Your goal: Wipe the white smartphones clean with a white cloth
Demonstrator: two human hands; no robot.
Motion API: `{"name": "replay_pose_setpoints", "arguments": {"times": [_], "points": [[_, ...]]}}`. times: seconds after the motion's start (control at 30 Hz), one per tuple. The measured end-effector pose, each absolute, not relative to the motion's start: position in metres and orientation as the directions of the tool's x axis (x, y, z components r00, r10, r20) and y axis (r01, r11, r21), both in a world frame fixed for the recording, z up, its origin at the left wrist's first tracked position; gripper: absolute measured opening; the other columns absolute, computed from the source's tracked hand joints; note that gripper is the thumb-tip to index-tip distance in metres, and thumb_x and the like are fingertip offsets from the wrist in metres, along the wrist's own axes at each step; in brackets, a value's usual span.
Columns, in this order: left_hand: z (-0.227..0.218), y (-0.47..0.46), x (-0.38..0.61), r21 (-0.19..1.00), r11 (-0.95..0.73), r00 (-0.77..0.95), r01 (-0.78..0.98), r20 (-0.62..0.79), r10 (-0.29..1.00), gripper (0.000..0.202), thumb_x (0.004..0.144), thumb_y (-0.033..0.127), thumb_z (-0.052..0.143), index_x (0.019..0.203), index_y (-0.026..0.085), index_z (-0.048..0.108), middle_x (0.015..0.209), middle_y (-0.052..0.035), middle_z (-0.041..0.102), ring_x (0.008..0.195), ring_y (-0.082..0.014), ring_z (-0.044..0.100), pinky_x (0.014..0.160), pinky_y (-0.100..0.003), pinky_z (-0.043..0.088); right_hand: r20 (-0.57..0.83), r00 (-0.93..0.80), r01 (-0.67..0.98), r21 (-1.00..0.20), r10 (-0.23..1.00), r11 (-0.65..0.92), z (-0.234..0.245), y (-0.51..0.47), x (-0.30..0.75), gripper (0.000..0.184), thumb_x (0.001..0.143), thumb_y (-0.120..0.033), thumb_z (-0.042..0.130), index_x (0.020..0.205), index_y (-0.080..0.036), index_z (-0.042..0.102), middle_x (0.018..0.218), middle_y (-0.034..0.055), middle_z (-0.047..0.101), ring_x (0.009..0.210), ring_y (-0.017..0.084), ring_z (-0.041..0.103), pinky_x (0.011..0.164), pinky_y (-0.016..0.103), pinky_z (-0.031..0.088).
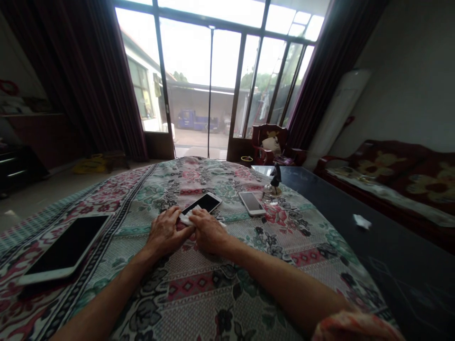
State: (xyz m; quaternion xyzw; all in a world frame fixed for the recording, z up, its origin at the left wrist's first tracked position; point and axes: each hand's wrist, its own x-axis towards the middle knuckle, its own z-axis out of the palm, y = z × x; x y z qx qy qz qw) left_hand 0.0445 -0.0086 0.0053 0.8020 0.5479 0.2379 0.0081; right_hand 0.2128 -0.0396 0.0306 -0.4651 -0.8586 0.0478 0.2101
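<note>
A white smartphone with a dark screen (209,202) lies on the patterned tablecloth (199,279) in front of me. My right hand (209,231) presses a crumpled white tissue (186,218) onto the near end of its screen, fingers closed over it. At the phone's left near corner rests my left hand (164,231), its fingertips against the edge; the thumb reaches toward my right hand. A second white smartphone (251,203) lies face up to the right, apart from both hands.
A white tablet (67,248) lies at the left. Beyond the second phone stands a small dark figure on a clear round base (273,182). Another crumpled tissue (361,221) sits on the dark table (384,255) at the right. A red armchair (270,137) stands near the glass doors.
</note>
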Motion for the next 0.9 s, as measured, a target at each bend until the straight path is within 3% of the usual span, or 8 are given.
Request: {"name": "replay_pose_setpoints", "arguments": {"times": [0.43,0.67,0.8,0.9], "points": [[0.008,-0.013,0.049,0.265,-0.4,0.274,0.877,0.406,0.872,0.058,0.073,0.051,0.058,0.119,0.016,0.056,0.132,-0.0128,0.055,0.116,-0.032,0.053,0.098,-0.042,0.04,0.312,-0.185,0.896,-0.337,0.932,0.29,0.034,0.027,0.272,0.035,0.084,-0.003,0.039,0.103,-0.018,0.064,0.115,0.009,0.064,0.106,0.019,0.055,0.094,0.028,0.039],[0.008,-0.013,0.049,0.273,-0.383,0.264,0.882,0.387,0.884,0.054,0.074,0.048,0.059,0.118,0.019,0.056,0.132,-0.0108,0.055,0.118,-0.031,0.052,0.098,-0.041,0.04,0.395,-0.376,0.805,-0.308,0.838,0.507,0.024,-0.018,0.224,0.029,0.08,-0.006,0.046,0.1,-0.017,0.065,0.113,0.0112,0.062,0.107,0.023,0.052,0.097,0.036,0.039],[0.009,-0.013,0.049,0.262,-0.39,0.283,0.883,0.364,0.887,0.039,0.076,0.038,0.055,0.11,0.019,0.059,0.13,-0.0101,0.056,0.115,-0.0288,0.054,0.098,-0.04,0.04,0.351,-0.518,0.717,-0.319,0.78,0.62,0.025,-0.034,0.202,0.026,0.079,-0.007,0.048,0.098,-0.016,0.064,0.111,0.0094,0.063,0.1,0.02,0.054,0.094,0.031,0.04],[0.009,-0.013,0.049,0.269,-0.387,0.276,0.882,0.37,0.887,0.043,0.075,0.043,0.056,0.112,0.019,0.059,0.131,-0.0105,0.055,0.116,-0.0302,0.053,0.098,-0.041,0.04,0.337,-0.526,0.723,-0.306,0.781,0.619,0.026,-0.028,0.208,0.025,0.078,-0.007,0.049,0.096,-0.016,0.065,0.11,0.0088,0.064,0.101,0.019,0.054,0.093,0.029,0.04]]}}
